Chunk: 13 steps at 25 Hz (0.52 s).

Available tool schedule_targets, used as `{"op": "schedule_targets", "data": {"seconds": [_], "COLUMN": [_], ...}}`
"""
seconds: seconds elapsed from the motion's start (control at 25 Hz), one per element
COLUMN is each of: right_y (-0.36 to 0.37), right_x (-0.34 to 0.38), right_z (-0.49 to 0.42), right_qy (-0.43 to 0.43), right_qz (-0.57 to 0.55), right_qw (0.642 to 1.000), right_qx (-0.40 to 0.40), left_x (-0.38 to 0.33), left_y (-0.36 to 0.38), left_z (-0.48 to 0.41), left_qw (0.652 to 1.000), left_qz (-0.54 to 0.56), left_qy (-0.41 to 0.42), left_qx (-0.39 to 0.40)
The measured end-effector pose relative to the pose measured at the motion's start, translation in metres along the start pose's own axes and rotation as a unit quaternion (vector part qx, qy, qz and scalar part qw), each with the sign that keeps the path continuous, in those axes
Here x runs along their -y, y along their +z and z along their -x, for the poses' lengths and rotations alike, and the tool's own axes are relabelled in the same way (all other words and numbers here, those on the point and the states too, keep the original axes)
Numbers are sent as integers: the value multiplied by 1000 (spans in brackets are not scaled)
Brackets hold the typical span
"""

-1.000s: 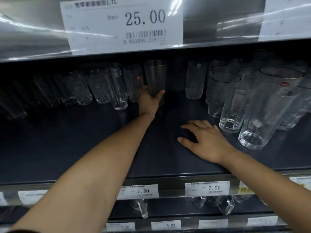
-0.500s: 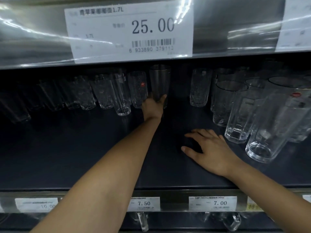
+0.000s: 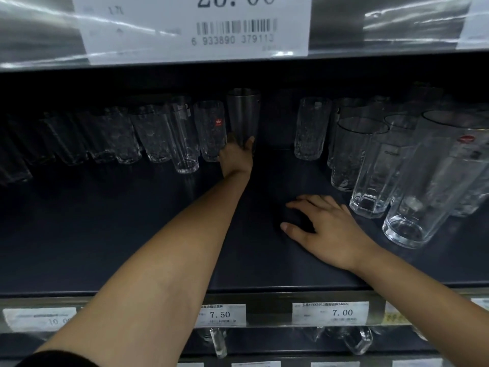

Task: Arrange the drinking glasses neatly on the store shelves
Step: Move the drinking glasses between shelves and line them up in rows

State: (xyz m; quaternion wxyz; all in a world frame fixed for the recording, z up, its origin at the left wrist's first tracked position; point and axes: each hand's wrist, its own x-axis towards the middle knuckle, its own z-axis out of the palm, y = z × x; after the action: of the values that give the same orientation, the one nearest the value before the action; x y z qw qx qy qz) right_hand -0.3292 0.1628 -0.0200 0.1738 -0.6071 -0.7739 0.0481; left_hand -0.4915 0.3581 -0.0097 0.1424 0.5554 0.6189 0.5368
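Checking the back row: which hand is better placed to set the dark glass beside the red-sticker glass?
Left hand: it grips the dark glass beside it; right hand lies flat.

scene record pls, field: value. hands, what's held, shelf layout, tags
left hand: far back on the shelf, fingers around base of smoked glass
right hand: flat on dark shelf, holds nothing
left group: clear glasses in a back row, one with red sticker
right group: taller clear glasses, nearest by the right hand
gap: bare shelf mid-back
price tags: 7.50, 7.00
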Motion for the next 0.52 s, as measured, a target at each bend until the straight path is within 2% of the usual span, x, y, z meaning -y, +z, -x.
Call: {"op": "schedule_targets", "data": {"seconds": [0.24,0.52], "right_y": [0,1], "right_x": [0,-1], "right_z": [0,-1], "right_qy": [3,8], "right_qz": [0,-4], "right_qw": [1000,1000], "right_qx": [-1,3], "left_x": [5,6], "left_y": [4,-7], "left_z": [-6,4], "left_qw": [1000,998], "left_qz": [2,-6], "left_qy": [-4,-22], "left_qx": [5,57]}}
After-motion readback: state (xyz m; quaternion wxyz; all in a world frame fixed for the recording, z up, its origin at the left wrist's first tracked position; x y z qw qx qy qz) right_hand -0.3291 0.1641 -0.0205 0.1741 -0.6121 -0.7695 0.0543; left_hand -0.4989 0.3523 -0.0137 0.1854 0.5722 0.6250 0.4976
